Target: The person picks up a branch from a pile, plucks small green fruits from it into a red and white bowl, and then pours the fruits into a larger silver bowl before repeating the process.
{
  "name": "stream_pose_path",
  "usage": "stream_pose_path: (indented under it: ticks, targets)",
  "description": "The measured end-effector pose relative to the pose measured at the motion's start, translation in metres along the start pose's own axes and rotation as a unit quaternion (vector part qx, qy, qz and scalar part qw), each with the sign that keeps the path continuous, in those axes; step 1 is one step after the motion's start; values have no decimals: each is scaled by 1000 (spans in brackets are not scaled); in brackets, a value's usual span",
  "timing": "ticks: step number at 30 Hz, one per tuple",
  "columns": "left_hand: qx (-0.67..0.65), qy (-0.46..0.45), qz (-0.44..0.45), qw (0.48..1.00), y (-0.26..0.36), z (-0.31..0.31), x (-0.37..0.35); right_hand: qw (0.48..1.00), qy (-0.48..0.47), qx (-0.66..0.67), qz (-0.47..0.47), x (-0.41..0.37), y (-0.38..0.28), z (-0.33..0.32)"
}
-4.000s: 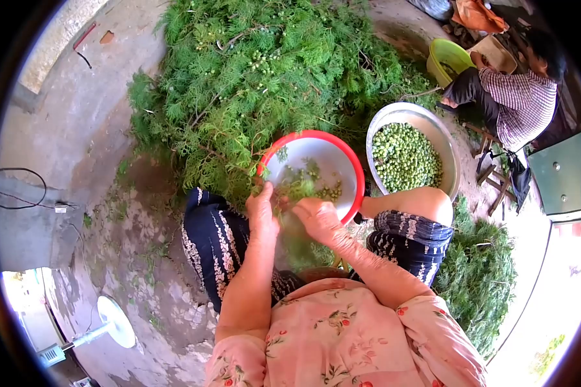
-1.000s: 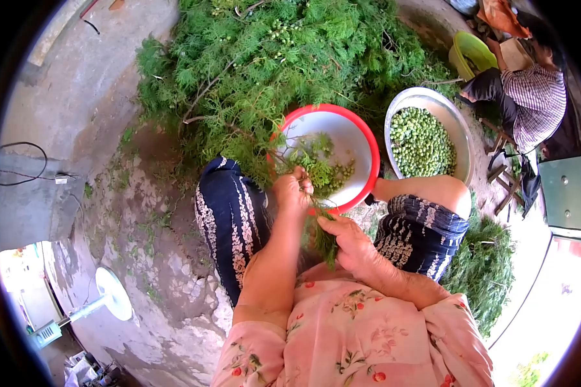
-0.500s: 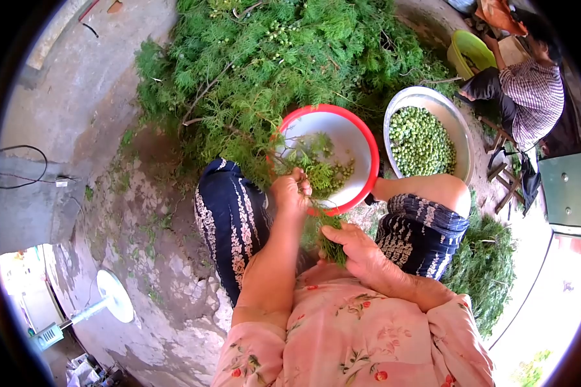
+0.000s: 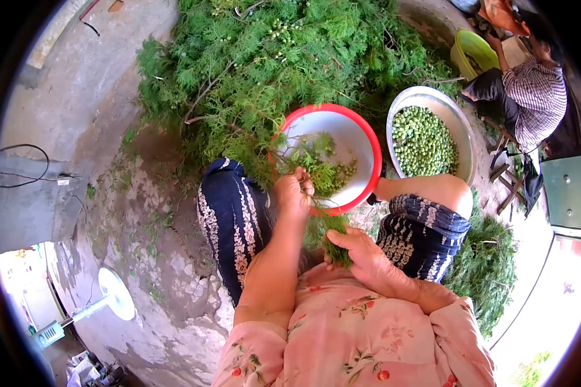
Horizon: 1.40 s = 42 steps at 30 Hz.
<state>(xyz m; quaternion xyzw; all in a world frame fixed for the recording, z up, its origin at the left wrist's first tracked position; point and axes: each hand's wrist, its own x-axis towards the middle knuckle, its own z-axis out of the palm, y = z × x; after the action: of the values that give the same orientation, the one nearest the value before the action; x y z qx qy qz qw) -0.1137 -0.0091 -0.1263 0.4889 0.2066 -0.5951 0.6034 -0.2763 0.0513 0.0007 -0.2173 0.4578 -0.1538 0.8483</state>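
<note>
My left hand (image 4: 293, 189) is closed on a leafy green sprig (image 4: 319, 173) that reaches over the red-rimmed white basin (image 4: 361, 138). Nearer my body, my right hand (image 4: 361, 255) grips a small bunch of green foliage (image 4: 337, 242) between thumb and fingers. Some green berries (image 4: 345, 171) lie in the basin beside the sprig. To the right of it stands a metal basin (image 4: 463, 129) with many green berries (image 4: 423, 142) inside.
A big heap of leafy branches (image 4: 284, 58) lies beyond the basins. More foliage (image 4: 484, 264) is behind my right knee. A person (image 4: 536, 97) sits at the upper right by a yellow-green tub (image 4: 474, 48). A white fan (image 4: 116, 295) stands at the lower left.
My right hand has shifted slightly down with its bunch of foliage. My left hand keeps its hold on the sprig, almost in the same place.
</note>
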Motion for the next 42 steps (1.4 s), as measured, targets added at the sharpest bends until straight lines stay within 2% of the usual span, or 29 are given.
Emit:
stream_pose_path:
  ticks: [3,4,7,9,10,11,13,17,18,20,22,25,26,29,30,33,34,35,37,38,40,42]
  targets:
    - [-51,-21,20,998,12,-16,26,991,-11,-131,-10,3,26,-24]
    - [-70,-70,90,991,22,-18,22,987,-36,-151,-46,6,53,-42]
    - [-26,-104,146,983,46,-7,17,945,-50,-288,-146,-5,19,-37]
    - [1,-121,162,979,49,0,4,966,36,-204,-153,-5,-2,-29]
    - [10,-126,162,979,48,-2,0,979,153,-90,-98,-1,-13,-18]
    - [18,-131,163,978,48,-4,-4,968,180,-99,-143,9,-15,-21]
    - [54,-46,202,977,41,7,-22,948,170,-161,-217,29,-15,-37]
    - [71,-53,257,962,28,12,-45,944,177,-124,-250,69,-4,-59]
    - [92,-47,267,958,25,14,-52,946,186,-75,-253,83,4,-69]
    - [134,-63,298,943,19,15,-65,955,190,-79,-213,81,-3,-69]
    - [153,-63,280,946,13,16,-75,955,201,-116,-184,83,-11,-71]
    - [165,-66,273,945,3,15,-78,896,253,-240,-277,94,-18,-66]
    - [175,-62,275,943,2,14,-78,852,264,-320,-320,114,-10,-84]
    - [150,-57,312,936,-10,7,-64,744,293,-440,-409,128,-11,-92]
    - [132,-58,329,933,-11,10,-65,741,276,-408,-456,130,-17,-88]
    - [146,-64,318,935,-18,14,-79,872,217,-264,-350,128,-34,-66]
    - [196,-65,364,908,-23,11,-74,889,201,-283,-299,124,-43,-55]
    - [199,-79,377,901,-27,12,-76,904,178,-337,-193,109,-59,-36]
    - [205,-105,404,885,-32,15,-82,841,90,-404,-348,108,-60,-23]
    - [228,-118,349,901,-31,14,-91,885,109,-337,-303,129,-49,-29]
    - [258,-142,379,877,-39,10,-89,945,132,-185,-236,112,-57,9]
    - [302,-152,379,861,-42,5,-81,956,108,-129,-239,129,-54,7]
